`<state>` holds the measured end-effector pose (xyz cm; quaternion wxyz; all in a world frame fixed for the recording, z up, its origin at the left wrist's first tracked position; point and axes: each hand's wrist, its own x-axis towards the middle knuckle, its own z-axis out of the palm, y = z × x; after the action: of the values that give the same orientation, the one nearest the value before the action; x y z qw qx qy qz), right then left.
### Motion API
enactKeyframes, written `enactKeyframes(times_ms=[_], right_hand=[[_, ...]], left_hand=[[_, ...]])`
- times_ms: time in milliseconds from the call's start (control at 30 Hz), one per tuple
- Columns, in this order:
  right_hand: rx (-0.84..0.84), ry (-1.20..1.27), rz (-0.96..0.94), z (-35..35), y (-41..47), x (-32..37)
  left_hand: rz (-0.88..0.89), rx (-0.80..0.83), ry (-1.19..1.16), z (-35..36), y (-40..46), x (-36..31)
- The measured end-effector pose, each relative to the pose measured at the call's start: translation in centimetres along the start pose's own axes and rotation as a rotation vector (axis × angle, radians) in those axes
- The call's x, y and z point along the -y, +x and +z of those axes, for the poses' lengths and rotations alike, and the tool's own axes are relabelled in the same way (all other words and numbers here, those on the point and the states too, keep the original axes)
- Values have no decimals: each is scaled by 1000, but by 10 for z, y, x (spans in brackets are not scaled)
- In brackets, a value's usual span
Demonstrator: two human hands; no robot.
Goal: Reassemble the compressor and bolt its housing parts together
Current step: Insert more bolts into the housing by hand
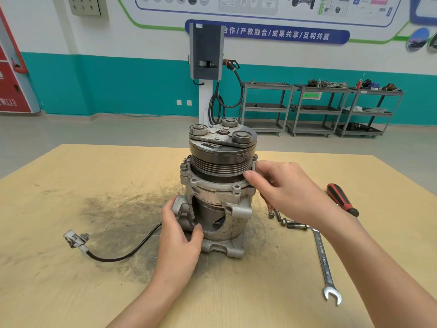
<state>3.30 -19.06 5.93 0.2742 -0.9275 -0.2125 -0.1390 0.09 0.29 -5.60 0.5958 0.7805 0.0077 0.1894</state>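
1. While the left hand (pixel 181 229) curls around the lower housing of the compressor (pixel 218 188), thumb laid against the edge of a cutaway opening in its side, the right hand (pixel 287 188) rests bent fingers on the flange at the upper right of the unit; whether those fingers pinch a bolt there cannot be told.
2. Standing on end near the middle of a wooden table (pixel 71 185), the compressor has its long axis vertical, with the grooved pulley (pixel 222 162) and clutch plate facing up and the mounting feet down on the board.
3. A black cable (pixel 132 250) runs from the base of the unit leftward to a pale connector (pixel 75 239) lying on the table.
4. Loose bolts (pixel 287 221) lie just right of the compressor, partly behind the right wrist.
5. A combination wrench (pixel 325 261) lies to the right with its open end toward the camera; its shank reads "CHROME STEEL", with a size mark too small to confirm.
6. A red-and-black screwdriver handle (pixel 341 200) lies farther right.
7. Behind the table stands a wall-side charging unit (pixel 206 52), with grey shelf carts (pixel 316 107) to its right.
8. A blue wall banner (pixel 276 34) carries Chinese text reading in part "合作/产教融合/成果共享/互利共赢"; a red cabinet (pixel 11 86) at far left shows "119".
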Motion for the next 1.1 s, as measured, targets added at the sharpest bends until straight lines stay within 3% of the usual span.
enactKeyframes(times_ms=[1100], right_hand=[[65, -2, 54, -2, -2, 2]], left_hand=[[-18, 6, 4, -1, -2, -2]])
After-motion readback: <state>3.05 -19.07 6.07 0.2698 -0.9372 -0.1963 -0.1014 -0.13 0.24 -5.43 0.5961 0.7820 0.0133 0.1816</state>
